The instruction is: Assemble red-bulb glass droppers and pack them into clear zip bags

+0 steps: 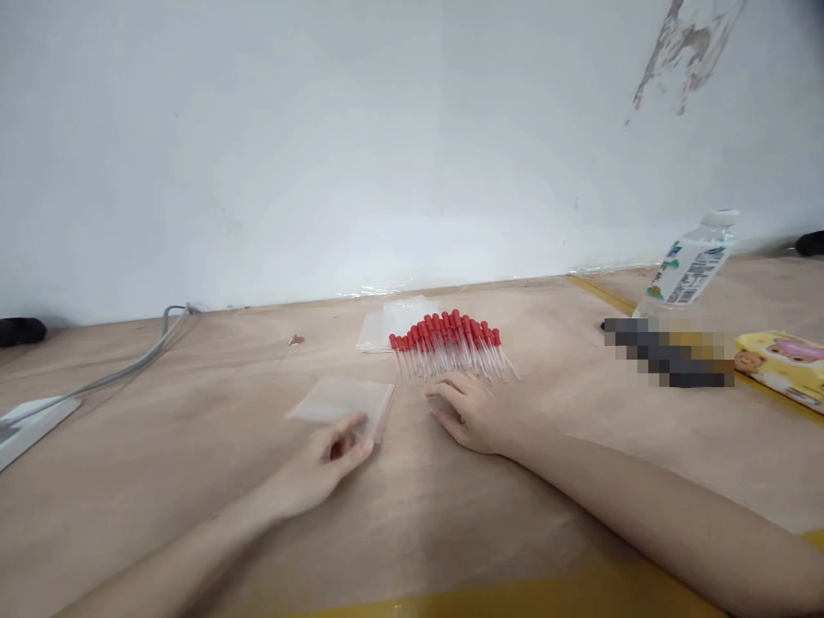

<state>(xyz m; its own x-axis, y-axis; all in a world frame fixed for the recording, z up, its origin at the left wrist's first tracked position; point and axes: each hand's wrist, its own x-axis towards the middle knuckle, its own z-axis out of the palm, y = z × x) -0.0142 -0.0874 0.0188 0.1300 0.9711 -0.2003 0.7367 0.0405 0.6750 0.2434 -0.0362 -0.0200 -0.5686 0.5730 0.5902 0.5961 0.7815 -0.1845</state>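
Note:
My left hand [344, 453] is closed on the near right corner of a small clear plastic zip bag [335, 399], which lies nearly flat. The thumb is at the bag's edge. My right hand [469, 414] rests low over the table, fingers partly stretched and thumb apart. Its fingertips are just in front of a heap of droppers [451, 339] with red rubber bulbs and thin clear stems. The bulbs point to the wall, the tips towards me. Whether my right fingers touch any tip I cannot tell. Behind the heap lie more clear bags [379, 326], partly covered by the droppers.
A clear bottle [692, 266] with a white cap stands at the right, beside a blurred-out dark object [669, 352] and a yellow packet [782, 369]. A grey cable [142, 360] runs along the left over a white object [39, 425]. The wall [386, 154] bounds the back.

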